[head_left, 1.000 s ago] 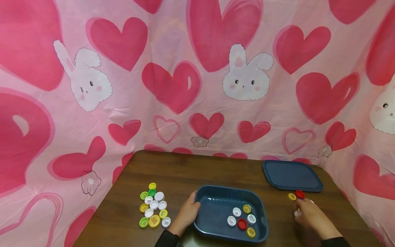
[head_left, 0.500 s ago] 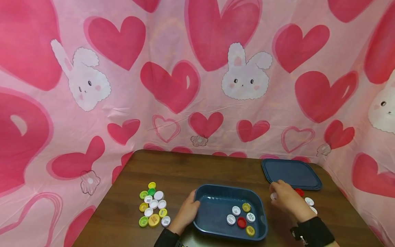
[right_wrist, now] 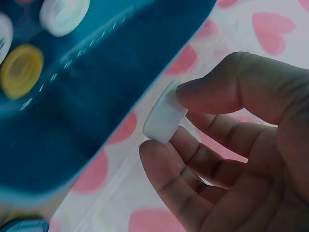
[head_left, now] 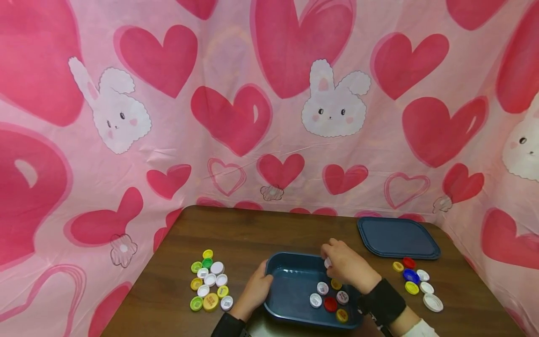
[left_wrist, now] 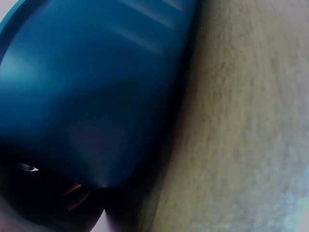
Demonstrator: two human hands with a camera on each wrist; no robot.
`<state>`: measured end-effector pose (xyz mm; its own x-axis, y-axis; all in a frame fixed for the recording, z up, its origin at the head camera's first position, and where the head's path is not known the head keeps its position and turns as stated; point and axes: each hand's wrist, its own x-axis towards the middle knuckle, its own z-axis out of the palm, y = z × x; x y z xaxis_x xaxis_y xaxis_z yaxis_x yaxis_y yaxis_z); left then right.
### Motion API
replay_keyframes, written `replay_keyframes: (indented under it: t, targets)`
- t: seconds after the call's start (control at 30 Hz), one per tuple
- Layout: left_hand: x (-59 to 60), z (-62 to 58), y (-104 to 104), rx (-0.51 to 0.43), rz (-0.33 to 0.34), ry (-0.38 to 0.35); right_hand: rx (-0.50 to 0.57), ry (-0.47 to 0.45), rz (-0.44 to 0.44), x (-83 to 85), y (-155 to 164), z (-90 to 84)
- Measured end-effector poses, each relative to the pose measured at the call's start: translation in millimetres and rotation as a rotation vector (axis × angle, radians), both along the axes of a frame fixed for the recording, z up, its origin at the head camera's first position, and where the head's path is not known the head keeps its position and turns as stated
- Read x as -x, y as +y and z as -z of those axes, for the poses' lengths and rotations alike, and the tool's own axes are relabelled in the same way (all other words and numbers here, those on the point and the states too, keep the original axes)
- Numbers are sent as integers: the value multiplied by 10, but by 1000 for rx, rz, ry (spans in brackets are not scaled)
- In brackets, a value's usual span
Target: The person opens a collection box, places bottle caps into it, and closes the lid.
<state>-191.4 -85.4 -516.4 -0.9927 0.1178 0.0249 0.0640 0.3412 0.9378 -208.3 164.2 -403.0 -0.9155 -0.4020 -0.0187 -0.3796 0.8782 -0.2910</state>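
The brown worktop (head_left: 252, 234) fills the lower part of the head view. At its lower centre sits the blue tray (head_left: 290, 281), holding several caps in its lower right corner. My left hand (head_left: 254, 292) grips the tray's left rim, fingers curled round it. My right hand (head_left: 347, 264) hovers over the tray's upper right part, thumb and fingers pinching a white cap (right_wrist: 165, 118). The tray's blue lid (head_left: 397, 238) lies at the right, and loose caps (head_left: 209, 281) cluster at the lower left.
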Motion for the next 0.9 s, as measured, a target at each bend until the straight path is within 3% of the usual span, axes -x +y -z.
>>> replay_keyframes:
  t: [0.33, 0.5, 0.9]
  targets:
    - [-2, -4, -6, -5, -4, -12, -14, 8, -133, -33, -285, 87]
    - [0, -10, -5, -14, -3, -30, -23, -19, -141, -46, -338, 109]
    - [-3, 8, -4, 9, -7, 6, 5, 39, -149, -43, -206, 122]
